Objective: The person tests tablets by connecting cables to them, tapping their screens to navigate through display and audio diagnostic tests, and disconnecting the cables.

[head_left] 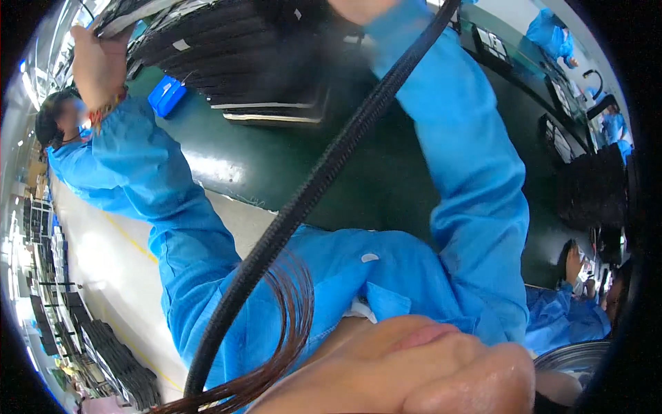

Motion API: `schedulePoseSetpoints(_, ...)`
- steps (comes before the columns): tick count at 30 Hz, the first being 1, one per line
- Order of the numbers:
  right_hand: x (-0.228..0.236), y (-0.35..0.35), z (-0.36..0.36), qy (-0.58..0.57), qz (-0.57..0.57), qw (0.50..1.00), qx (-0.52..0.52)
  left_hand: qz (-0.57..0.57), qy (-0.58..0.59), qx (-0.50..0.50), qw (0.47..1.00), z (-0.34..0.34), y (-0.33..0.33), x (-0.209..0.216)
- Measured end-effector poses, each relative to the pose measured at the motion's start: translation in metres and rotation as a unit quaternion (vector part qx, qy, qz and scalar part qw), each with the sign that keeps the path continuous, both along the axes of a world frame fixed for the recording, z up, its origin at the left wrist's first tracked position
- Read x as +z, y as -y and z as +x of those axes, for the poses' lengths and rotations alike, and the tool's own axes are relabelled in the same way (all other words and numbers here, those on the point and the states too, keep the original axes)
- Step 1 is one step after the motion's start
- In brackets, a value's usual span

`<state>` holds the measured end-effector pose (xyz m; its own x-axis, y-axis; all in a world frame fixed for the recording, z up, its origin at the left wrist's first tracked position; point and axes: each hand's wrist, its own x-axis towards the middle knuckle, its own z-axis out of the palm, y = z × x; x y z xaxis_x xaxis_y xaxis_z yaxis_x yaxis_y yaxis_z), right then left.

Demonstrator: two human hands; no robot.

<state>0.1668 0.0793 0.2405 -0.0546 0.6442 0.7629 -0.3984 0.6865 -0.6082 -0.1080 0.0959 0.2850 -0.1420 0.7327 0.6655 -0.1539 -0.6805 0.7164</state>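
A thick stack of black flat pieces point(227, 65) stands on the dark green tabletop point(345, 183), with small white labels on some of them and pale layers at its bottom. At the upper left, my left hand point(100, 65) is closed round the edge of the topmost black flat piece point(134, 15), which tilts up from the stack. My right hand point(362, 8) is at the top edge of the view beyond the stack's right side. Its fingers are cut off by the frame, so what it touches is hidden. Both of my sleeves are blue.
A small blue box point(167, 95) lies beside the stack. A black braided cable point(310, 196) crosses the view diagonally. Co-workers in blue sit at left and right. Another black stack point(593, 190) stands at the right, and shelves of black parts point(110, 359) are at the lower left.
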Motion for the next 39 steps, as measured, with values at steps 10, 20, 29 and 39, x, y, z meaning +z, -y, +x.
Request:
schedulePoseSetpoints(10,-0.104,0.203,0.125,0.022,-0.252,0.947,-0.197,-0.156,-0.101,-0.290,0.939,0.059,0.105,-0.157)
schedulePoseSetpoints(20,-0.232,0.304,0.135,-0.056,-0.433,0.828,-0.351,-0.508,-0.056,-0.482,0.711,0.130,0.118,-0.275)
schedulePoseSetpoints(29,-0.234,0.297,0.127,-0.196,-0.479,0.818,-0.253,-0.139,-0.402,-0.141,0.894,0.107,0.102,-0.323)
schedulePoseSetpoints(39,-0.218,0.292,0.157,0.134,-0.514,0.815,-0.232,0.406,-0.469,-0.192,0.761,0.130,0.132,-0.248)
